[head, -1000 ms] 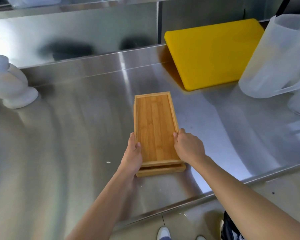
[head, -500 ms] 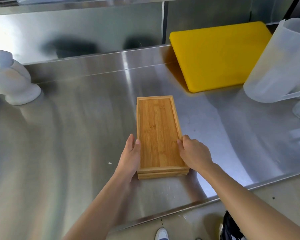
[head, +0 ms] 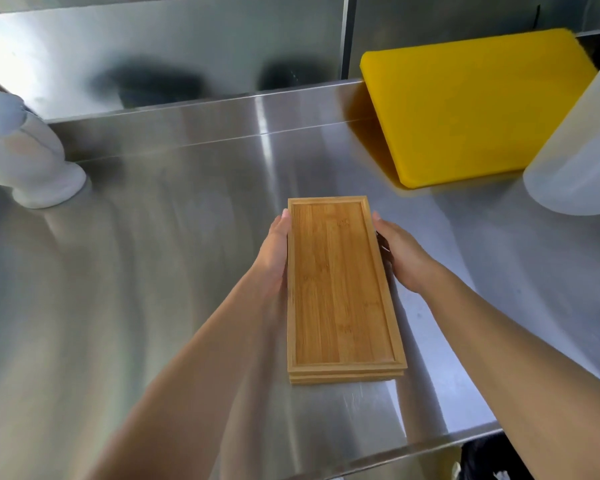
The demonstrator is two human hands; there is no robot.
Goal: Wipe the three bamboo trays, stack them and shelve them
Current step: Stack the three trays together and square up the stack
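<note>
Three bamboo trays [head: 340, 289] form one neat stack, long side pointing away from me, in the middle of the steel counter [head: 153, 306]. The stack appears raised off the counter, its near end closest to the camera. My left hand [head: 274, 252] grips the stack's left long edge near the far end. My right hand [head: 400, 256] grips the right long edge opposite it. The fingers of both hands are hidden under the stack.
A yellow cutting board [head: 471, 105] leans against the back wall at the right. A translucent plastic jug [head: 579, 147] stands at the far right. A white crumpled cloth [head: 28, 161] sits at the back left. The counter's front edge [head: 395, 455] runs below the stack.
Both hands slid from the near end of the stack toward its far end, and the stack now looks bigger and nearer to the camera, apparently lifted.
</note>
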